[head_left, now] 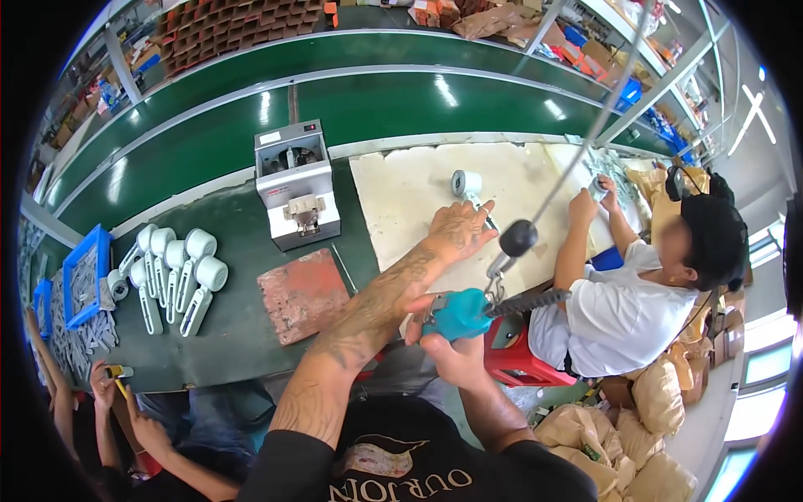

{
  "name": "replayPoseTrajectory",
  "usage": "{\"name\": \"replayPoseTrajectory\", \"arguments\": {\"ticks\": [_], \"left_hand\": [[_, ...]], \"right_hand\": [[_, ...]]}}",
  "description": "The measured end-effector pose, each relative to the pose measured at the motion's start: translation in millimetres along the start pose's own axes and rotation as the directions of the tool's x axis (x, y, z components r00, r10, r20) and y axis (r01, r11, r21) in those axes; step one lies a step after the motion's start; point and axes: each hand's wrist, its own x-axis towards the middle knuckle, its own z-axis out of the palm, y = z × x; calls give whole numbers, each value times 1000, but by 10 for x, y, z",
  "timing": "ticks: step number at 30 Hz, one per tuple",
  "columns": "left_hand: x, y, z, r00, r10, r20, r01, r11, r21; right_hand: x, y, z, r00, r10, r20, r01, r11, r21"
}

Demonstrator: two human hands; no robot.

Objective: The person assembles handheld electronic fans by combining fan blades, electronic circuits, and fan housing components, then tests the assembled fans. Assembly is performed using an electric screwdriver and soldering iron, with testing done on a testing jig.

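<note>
A pale grey device with a round head (467,184) and a straight handle lies on the cream sheet ahead of me. My left hand (460,230) is closed over its handle, and the fingers hide part of it. In my right hand (452,351) is a teal electric screwdriver (458,315), hung from a hook and cable with a black weight (518,238). The screwdriver is tilted, its front end towards my left forearm; its tip cannot be made out. Several similar round-headed devices (201,244) lie grouped at the left of the green bench.
A grey-white machine (294,184) stands at the bench's back, near a worn reddish board (303,294) and a thin rod (344,268). Blue trays (87,276) and grey parts sit far left. A co-worker (619,293) sits at right holding a piece; other people's hands (150,431) work at lower left.
</note>
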Motion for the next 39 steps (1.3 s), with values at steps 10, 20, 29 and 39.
{"name": "replayPoseTrajectory", "arguments": {"ticks": [10,20,29,39], "left_hand": [[-290,-435,-105,989,-84,-120,96,991,94],[-1990,-579,-1173,878,-269,-395,149,939,-309],[-2666,-910,-1255,900,-263,-346,207,960,-191],[-2738,-1071,-1182,880,-50,-472,81,996,45]], "right_hand": [[-14,-100,-148,990,1,-138,-13,996,-89],[327,110,102,996,-62,-65,54,992,-112],[1135,133,612,979,-193,71,174,963,207],[2073,520,1226,927,-354,122,359,933,-23]]}}
